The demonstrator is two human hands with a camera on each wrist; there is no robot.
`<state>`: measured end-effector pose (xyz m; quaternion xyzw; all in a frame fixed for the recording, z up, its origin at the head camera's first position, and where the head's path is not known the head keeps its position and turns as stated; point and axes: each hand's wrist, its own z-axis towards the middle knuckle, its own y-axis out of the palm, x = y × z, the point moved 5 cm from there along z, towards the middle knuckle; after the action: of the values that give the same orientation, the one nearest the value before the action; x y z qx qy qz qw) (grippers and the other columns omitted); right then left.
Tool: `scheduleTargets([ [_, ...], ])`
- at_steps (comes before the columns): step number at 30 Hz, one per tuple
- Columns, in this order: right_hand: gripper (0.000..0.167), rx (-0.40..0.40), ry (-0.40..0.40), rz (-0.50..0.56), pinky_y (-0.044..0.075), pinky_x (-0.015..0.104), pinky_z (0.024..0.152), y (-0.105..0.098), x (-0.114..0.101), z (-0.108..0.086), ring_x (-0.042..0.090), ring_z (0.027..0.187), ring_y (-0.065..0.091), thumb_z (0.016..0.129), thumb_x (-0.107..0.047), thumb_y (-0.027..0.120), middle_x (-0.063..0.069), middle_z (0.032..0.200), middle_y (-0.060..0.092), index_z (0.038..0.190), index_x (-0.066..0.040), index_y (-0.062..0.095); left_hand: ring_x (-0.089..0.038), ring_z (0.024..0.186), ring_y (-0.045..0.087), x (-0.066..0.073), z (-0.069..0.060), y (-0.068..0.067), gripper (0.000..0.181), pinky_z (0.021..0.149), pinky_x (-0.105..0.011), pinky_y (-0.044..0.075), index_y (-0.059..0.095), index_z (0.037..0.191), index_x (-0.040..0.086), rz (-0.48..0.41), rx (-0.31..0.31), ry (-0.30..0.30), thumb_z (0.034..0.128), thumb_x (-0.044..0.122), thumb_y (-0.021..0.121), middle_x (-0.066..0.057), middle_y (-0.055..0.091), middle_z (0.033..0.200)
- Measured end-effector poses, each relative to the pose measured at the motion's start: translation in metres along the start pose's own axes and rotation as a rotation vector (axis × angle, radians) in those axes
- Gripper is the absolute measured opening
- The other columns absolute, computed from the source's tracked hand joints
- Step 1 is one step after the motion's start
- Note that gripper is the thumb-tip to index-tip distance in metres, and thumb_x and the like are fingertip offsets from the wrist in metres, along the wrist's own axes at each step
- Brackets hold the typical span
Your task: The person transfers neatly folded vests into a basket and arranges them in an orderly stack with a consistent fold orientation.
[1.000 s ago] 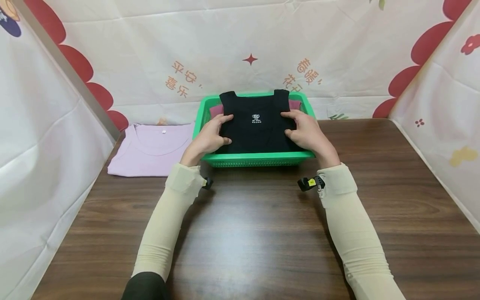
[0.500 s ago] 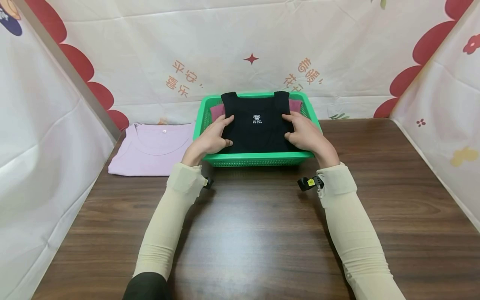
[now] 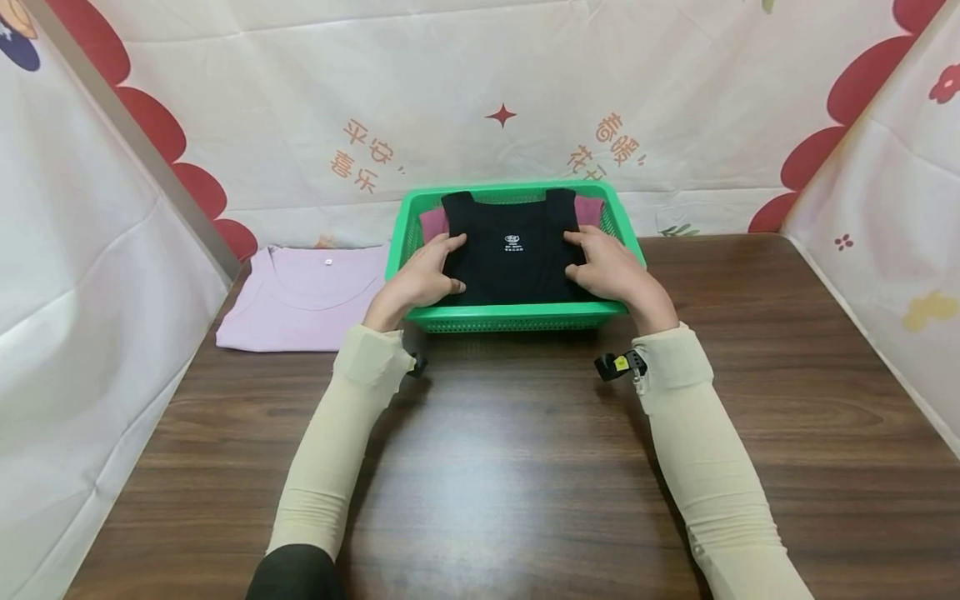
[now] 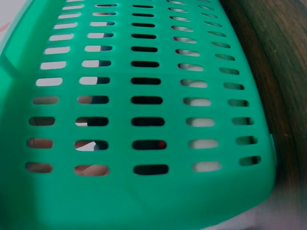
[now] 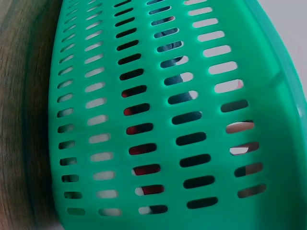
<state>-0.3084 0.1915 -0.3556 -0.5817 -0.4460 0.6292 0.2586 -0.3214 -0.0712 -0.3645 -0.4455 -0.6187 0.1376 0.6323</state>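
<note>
A folded black tank top [image 3: 510, 262] with a small white print lies in a green plastic basket [image 3: 517, 317], over pink cloth [image 3: 590, 210] that shows at both sides. My left hand [image 3: 420, 275] holds the tank top's left edge, thumb and forefinger on top and apart. At the opposite edge my right hand [image 3: 611, 267] holds it in a like way. The other fingers are mostly hidden in the basket. In the left wrist view the slotted basket wall [image 4: 144, 191] fills most of the picture; the right wrist view shows the slotted wall [image 5: 144, 220] on the other side.
A folded lilac shirt [image 3: 315, 300] lies on the brown wooden table [image 3: 495, 467], just left of the basket. Behind the basket hangs a white printed cloth [image 3: 480, 75], with more cloth at both sides.
The tank top's shoulder straps have sunk from above the basket's back rim to below it. Both hands have stayed nearly in place at its edges.
</note>
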Motion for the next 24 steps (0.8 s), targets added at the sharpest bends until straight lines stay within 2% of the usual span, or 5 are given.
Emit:
scheduleTargets([
  [8, 0.060, 0.028, -0.006, -0.011, 0.026, 0.060, 0.124, -0.0013, -0.0002, 0.0023, 0.045, 0.157, 0.020, 0.103, -0.019, 0.056, 0.025, 0.170, 0.019, 0.155, 0.006, 0.039, -0.028, 0.161, 0.017, 0.0019, -0.0008, -0.0026, 0.086, 0.128, -0.047, 0.025, 0.021, 0.166, 0.013, -0.012, 0.015, 0.019, 0.0959, 0.007, 0.071, -0.009, 0.016, 0.174],
  [17, 0.052, 0.072, -0.006, 0.016, 0.024, 0.059, 0.125, -0.0027, -0.0004, 0.0008, 0.035, 0.162, 0.010, 0.104, -0.016, 0.055, 0.011, 0.175, 0.012, 0.148, 0.010, 0.048, -0.029, 0.161, 0.017, 0.0001, 0.0007, -0.0039, 0.088, 0.128, -0.046, 0.024, 0.020, 0.165, 0.009, -0.029, 0.029, -0.011, 0.0961, 0.018, 0.073, -0.011, 0.018, 0.173],
  [20, 0.049, 0.087, -0.021, 0.008, 0.045, 0.053, 0.106, -0.0014, -0.0008, -0.0001, 0.039, 0.152, 0.033, 0.103, -0.015, 0.055, 0.012, 0.174, 0.017, 0.145, 0.010, 0.052, -0.030, 0.162, 0.013, -0.0007, 0.0005, -0.0036, 0.086, 0.129, -0.048, 0.022, 0.023, 0.165, 0.010, -0.038, 0.037, -0.016, 0.0963, 0.024, 0.074, -0.010, 0.011, 0.174],
  [22, 0.046, 0.096, -0.038, -0.012, 0.046, 0.050, 0.083, -0.0005, -0.0009, -0.0005, 0.043, 0.133, 0.050, 0.103, -0.015, 0.055, 0.015, 0.172, 0.024, 0.142, 0.009, 0.055, -0.029, 0.162, 0.011, -0.0005, 0.0001, -0.0036, 0.084, 0.129, -0.049, 0.021, 0.026, 0.164, 0.011, -0.042, 0.047, -0.006, 0.0967, 0.027, 0.073, -0.009, 0.007, 0.175],
  [24, 0.043, 0.109, -0.056, -0.033, 0.045, 0.051, 0.083, 0.0003, -0.0008, -0.0006, 0.046, 0.126, 0.052, 0.103, -0.014, 0.055, 0.018, 0.168, 0.032, 0.139, 0.009, 0.059, -0.029, 0.162, 0.009, -0.0002, -0.0006, -0.0037, 0.080, 0.129, -0.050, 0.020, 0.030, 0.163, 0.013, -0.047, 0.060, 0.012, 0.0974, 0.029, 0.072, -0.008, 0.006, 0.175],
])
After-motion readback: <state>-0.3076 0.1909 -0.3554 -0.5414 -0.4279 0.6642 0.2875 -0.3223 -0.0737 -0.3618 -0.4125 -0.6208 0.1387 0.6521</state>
